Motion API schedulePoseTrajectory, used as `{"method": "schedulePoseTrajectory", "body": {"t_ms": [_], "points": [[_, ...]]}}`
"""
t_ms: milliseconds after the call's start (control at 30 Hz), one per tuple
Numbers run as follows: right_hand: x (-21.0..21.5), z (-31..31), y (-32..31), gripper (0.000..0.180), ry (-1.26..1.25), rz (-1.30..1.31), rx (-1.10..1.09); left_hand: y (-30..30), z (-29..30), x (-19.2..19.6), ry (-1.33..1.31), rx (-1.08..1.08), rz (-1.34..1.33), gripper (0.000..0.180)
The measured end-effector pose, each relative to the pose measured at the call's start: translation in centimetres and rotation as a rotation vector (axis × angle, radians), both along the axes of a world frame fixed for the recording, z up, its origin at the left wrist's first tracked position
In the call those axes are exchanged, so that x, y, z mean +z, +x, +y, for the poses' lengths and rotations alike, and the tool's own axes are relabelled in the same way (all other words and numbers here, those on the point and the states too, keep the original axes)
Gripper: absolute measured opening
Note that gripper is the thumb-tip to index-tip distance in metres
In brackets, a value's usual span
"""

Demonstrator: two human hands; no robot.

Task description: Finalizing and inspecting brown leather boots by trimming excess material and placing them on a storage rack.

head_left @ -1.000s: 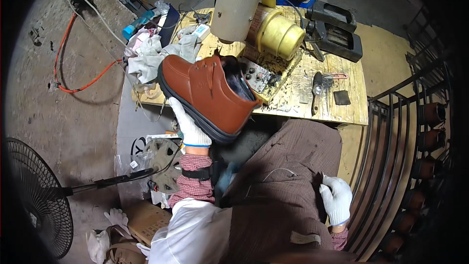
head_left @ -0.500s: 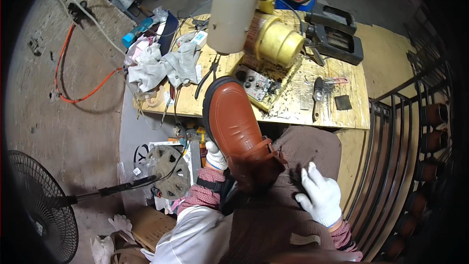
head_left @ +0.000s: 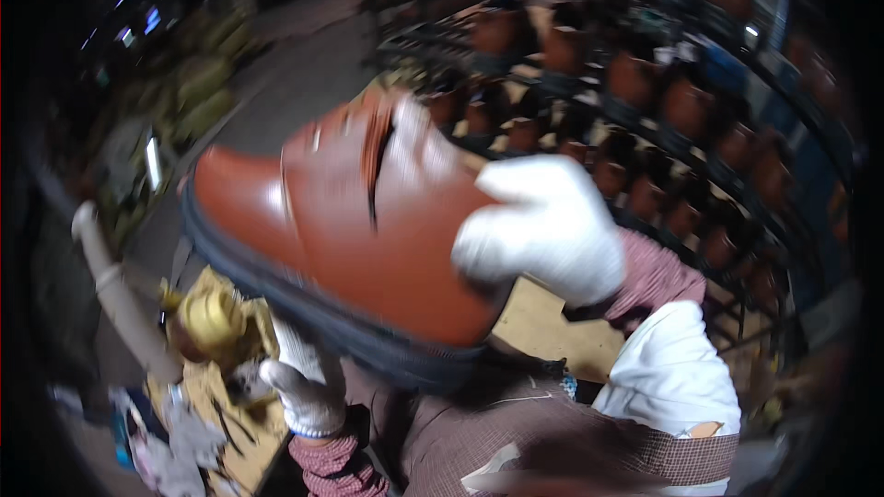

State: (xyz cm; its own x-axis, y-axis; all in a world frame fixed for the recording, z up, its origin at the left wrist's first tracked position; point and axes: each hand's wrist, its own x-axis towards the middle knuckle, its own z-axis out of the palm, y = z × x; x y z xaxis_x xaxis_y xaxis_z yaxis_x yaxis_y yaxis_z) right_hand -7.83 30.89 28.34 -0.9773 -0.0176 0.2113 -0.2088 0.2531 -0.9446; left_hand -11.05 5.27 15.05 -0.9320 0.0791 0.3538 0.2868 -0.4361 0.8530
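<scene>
A reddish-brown leather shoe (head_left: 341,248) with a thick black sole is raised in front of me, toe to the left and sole tilted downward. My right hand (head_left: 552,230), in a white glove, is closed on its heel and ankle end. Beneath the sole is my gloved left hand (head_left: 308,387), its upper fingers running up behind the sole's edge and supporting the shoe. Part of those fingers is hidden by the sole. Motion smears both the shoe and the right glove.
Racks with rows of similar brown shoes (head_left: 686,110) fill the right and far side. At lower left is the workbench (head_left: 249,469) with a yellow machine part (head_left: 207,317), pliers (head_left: 226,428) and grey cloths (head_left: 189,437). A pale pipe (head_left: 129,304) rises beside it.
My view has swung right from the bench toward the shoe racks. The shoe has been lifted and turned sideways, and my right hand, free before, has taken hold of its heel end.
</scene>
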Motion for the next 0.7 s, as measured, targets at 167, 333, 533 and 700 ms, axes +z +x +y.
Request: {"method": "schedulePoseTrajectory", "body": {"t_ms": [167,333,533,700], "points": [[8.5,13.3,11.4,0.035,0.149,1.098,-0.547,-0.5,3.3,-0.6,-0.171,-0.26,0.071,0.112],[16.9,12.4,14.1,0.028,2.243,1.11,-1.394,-1.5,4.9,-2.4,-0.134,-0.333,-0.006,0.098],[25.1,24.4,12.1,0.04,1.784,-0.191,-1.641,-2.3,3.7,-2.8,-0.234,-0.303,-0.016,0.094],[21.8,32.3,7.7,0.031,1.861,0.478,-1.737,-1.7,1.2,-4.6,-0.197,-0.17,-0.158,0.092]]}}
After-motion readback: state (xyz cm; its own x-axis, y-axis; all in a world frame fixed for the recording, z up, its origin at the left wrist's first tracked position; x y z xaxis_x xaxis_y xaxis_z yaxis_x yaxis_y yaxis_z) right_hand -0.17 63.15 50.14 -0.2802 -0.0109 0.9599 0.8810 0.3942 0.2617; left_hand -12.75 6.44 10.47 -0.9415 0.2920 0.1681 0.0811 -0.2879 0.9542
